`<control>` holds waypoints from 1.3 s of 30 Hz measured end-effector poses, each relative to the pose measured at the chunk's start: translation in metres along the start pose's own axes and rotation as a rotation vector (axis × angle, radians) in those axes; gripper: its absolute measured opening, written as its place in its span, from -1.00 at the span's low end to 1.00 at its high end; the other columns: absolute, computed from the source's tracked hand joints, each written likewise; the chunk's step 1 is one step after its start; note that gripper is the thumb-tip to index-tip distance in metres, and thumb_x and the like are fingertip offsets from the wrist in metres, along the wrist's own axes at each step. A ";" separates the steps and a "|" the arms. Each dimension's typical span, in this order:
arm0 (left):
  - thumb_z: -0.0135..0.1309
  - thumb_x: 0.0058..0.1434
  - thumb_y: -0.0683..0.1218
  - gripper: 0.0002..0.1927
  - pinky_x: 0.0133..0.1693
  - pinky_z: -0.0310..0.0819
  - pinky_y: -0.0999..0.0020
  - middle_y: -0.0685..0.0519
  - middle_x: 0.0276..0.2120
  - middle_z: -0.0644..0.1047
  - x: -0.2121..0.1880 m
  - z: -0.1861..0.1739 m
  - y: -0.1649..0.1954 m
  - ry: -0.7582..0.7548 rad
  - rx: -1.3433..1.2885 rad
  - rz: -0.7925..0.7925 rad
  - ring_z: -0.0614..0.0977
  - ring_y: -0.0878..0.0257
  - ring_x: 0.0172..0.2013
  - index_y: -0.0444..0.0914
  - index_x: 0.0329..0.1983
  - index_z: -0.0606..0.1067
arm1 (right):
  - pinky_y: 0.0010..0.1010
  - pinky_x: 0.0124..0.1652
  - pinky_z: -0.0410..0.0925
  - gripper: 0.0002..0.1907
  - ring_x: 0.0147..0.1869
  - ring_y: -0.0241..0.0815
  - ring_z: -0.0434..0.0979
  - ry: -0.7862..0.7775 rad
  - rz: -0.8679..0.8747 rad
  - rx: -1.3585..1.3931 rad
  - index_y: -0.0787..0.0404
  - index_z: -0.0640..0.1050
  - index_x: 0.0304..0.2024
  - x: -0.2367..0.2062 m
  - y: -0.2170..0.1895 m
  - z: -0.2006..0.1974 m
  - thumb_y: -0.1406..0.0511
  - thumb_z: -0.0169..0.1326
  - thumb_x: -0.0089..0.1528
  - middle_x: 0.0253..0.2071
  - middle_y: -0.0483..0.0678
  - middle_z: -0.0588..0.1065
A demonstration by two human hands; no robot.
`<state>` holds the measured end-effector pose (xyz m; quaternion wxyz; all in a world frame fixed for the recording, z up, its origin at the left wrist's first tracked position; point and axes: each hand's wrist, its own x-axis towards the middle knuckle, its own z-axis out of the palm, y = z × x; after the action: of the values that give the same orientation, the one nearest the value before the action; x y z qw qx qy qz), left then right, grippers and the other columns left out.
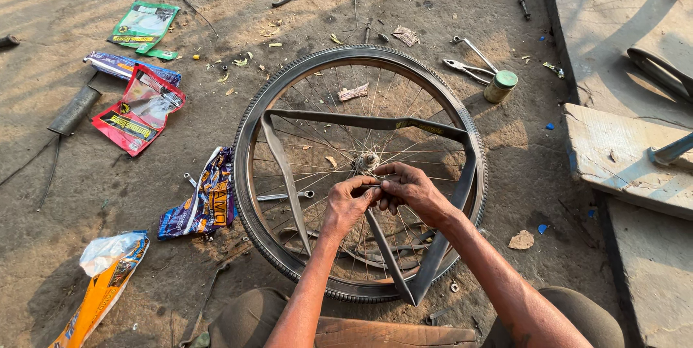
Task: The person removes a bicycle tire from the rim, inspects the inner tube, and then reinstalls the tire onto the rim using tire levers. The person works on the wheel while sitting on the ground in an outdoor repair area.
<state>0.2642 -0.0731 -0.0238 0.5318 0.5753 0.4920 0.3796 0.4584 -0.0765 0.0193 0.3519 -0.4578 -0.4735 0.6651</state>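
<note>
Inner tube point(289, 167) lies flattened in loops across bicycle wheel point(361, 171) on dirt ground. One strand runs from near the hub point(367, 162) down to near rim, long axis far-to-near, passing right under both hands. Left hand point(346, 203) and right hand point(410, 188) meet above it, fingertips pressed together pinching a small part between them, can't tell what. Both hands equally close. Outward: pliers point(465, 68) and green-lidded jar point(499, 86) far right, wrench point(285, 195) under spokes, torn wrappers point(141, 106) left
</note>
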 end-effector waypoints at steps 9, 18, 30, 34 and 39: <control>0.22 0.22 -0.13 -0.81 -0.26 0.65 0.43 0.08 -0.36 0.70 -0.006 0.001 0.009 0.044 0.018 0.038 0.72 0.36 -0.31 -0.21 -0.10 0.66 | -0.44 -0.37 0.49 -0.62 -0.35 -0.27 0.60 0.001 -0.024 -0.053 0.37 0.44 0.17 -0.001 -0.004 0.002 0.28 0.00 0.35 -0.32 0.03 0.58; 0.22 0.15 -0.10 -0.77 -0.25 0.63 0.27 -0.02 -0.36 0.65 -0.009 0.005 0.016 0.053 0.228 0.128 0.72 0.19 -0.31 -0.24 -0.16 0.51 | -0.48 -0.42 0.46 -0.62 -0.38 -0.31 0.60 -0.019 -0.001 -0.114 0.37 0.50 0.12 -0.004 -0.006 0.004 0.26 0.03 0.33 -0.34 -0.01 0.57; 0.11 0.27 -0.08 -0.84 -0.39 0.70 0.32 -0.02 -0.43 0.67 0.004 0.007 -0.007 0.104 0.142 0.154 0.75 0.24 -0.41 -0.26 -0.18 0.53 | -0.50 -0.48 0.43 -0.64 -0.40 -0.29 0.58 0.038 -0.011 0.024 0.39 0.47 0.12 -0.004 -0.004 0.000 0.33 0.04 0.31 -0.36 0.03 0.57; 0.06 0.32 -0.12 -0.85 -0.44 0.76 0.34 -0.02 -0.44 0.65 0.008 0.001 -0.015 0.151 -0.189 0.150 0.75 0.26 -0.45 -0.32 -0.17 0.54 | -0.47 -0.43 0.44 -0.73 -0.37 -0.29 0.59 0.098 -0.057 0.098 0.41 0.54 0.02 0.000 0.000 -0.008 0.38 0.06 0.30 -0.33 0.05 0.60; 0.07 0.32 -0.14 -0.84 -0.43 0.72 0.34 -0.06 -0.43 0.66 0.002 -0.001 -0.008 0.119 -0.282 0.040 0.74 0.22 -0.44 -0.33 -0.12 0.54 | -0.43 -0.26 0.51 -0.76 -0.29 -0.28 0.62 0.091 -0.130 0.034 0.43 0.60 -0.05 0.002 0.009 -0.015 0.41 0.15 0.25 -0.27 0.05 0.61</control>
<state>0.2624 -0.0709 -0.0317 0.5696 0.4811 0.4530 0.4888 0.4711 -0.0724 0.0086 0.4231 -0.4497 -0.4746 0.6273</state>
